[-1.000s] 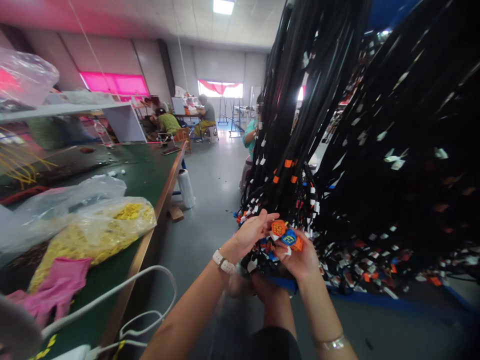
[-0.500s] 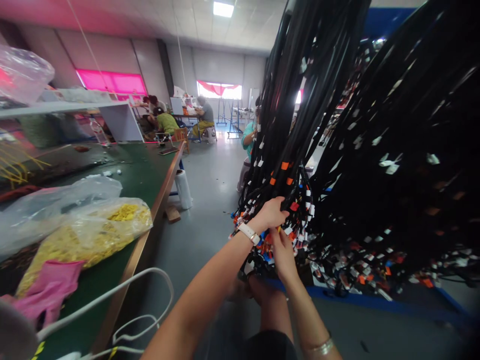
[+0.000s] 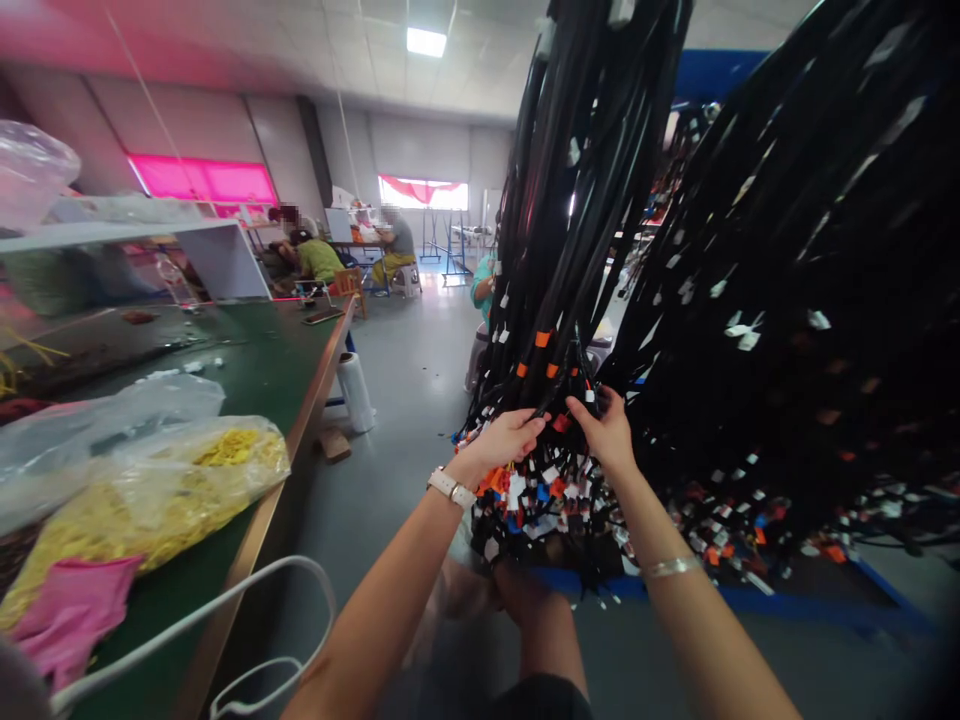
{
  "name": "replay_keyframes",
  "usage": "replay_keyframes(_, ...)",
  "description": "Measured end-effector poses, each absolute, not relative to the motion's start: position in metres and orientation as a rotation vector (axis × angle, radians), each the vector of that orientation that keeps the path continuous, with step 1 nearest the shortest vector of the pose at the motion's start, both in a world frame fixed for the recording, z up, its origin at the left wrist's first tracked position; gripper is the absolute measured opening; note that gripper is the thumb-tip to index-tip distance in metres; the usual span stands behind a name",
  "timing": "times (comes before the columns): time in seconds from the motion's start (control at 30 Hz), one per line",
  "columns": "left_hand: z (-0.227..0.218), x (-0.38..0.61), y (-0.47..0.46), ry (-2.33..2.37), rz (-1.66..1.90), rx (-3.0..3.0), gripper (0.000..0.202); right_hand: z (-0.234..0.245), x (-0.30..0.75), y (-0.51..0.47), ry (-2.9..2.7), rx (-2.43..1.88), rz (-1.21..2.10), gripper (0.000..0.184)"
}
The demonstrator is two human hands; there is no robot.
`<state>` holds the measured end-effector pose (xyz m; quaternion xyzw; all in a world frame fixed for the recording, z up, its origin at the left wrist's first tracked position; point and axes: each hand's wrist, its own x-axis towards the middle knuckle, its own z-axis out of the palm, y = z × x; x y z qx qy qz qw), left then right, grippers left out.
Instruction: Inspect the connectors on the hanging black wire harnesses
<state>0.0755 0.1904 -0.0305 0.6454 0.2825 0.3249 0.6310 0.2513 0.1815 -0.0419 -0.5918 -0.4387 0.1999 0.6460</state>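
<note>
A thick bundle of black wire harnesses [image 3: 577, 230] hangs in front of me, with orange and white tags and many small coloured connectors near its lower ends. My left hand [image 3: 510, 440], with a watch on its wrist, is closed on a black harness branch at the bundle's lower left. To its right, my right hand [image 3: 609, 435] reaches in among the thin branches. Its thumb and fingers are apart, beside a white-tagged wire. Part of its fingers is hidden among the dark wires.
A larger mass of black harnesses [image 3: 787, 330] hangs on the right above a blue rack base [image 3: 787, 605]. On the left, a green-topped table [image 3: 266, 345] holds a bag of yellow parts [image 3: 172, 490] and a pink glove [image 3: 75, 610]. Co-workers sit farther back.
My right hand has moved right and up, away from my left hand, and its fingers have spread. My left hand has shifted slightly left and down. The view has turned a little right.
</note>
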Motion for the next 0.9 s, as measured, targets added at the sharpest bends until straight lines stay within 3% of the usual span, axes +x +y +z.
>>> replay_keyframes(0.1,-0.030,0.071,0.189,0.649,0.775,1.446,0.045,-0.037,0.255,0.190,-1.011,-1.262,0.802,0.035)
replay_keyframes(0.33,-0.041,0.062,0.192,0.376,0.659,1.126,0.040,-0.013,0.261,0.165,-0.872,-1.084,1.347,0.011)
replay_keyframes(0.63,-0.039,0.070,0.181,0.224,0.595,0.625,0.022,-0.008,0.253,0.161,-0.698,-1.011,1.485,0.010)
replay_keyframes(0.9,-0.031,0.081,0.164,0.234,0.608,0.278,0.024,-0.011,0.240,0.163,-0.621,-0.924,1.510,0.009)
